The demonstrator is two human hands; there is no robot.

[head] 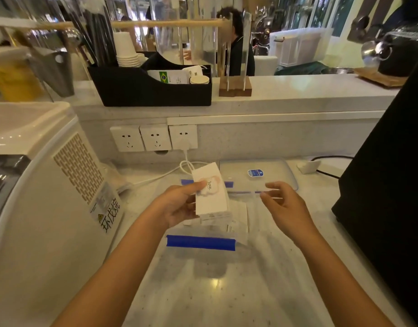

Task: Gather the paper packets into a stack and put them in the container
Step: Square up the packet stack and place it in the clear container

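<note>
My left hand (179,205) holds a small stack of white paper packets (211,192); the top one shows a pink cloud and the word "love". The stack hangs just above a clear plastic container (241,234) with blue clip handles (200,242) on the marble counter. More white packets (238,219) lie inside it. My right hand (283,204) hovers to the right of the stack with fingers apart, holding nothing. The container's clear lid (269,171) lies flat behind it.
A white machine (50,185) stands at the left and a tall black appliance (387,173) at the right. Wall sockets (153,138) with a white cable (170,172) are behind. A black organiser (151,88) sits on the raised ledge.
</note>
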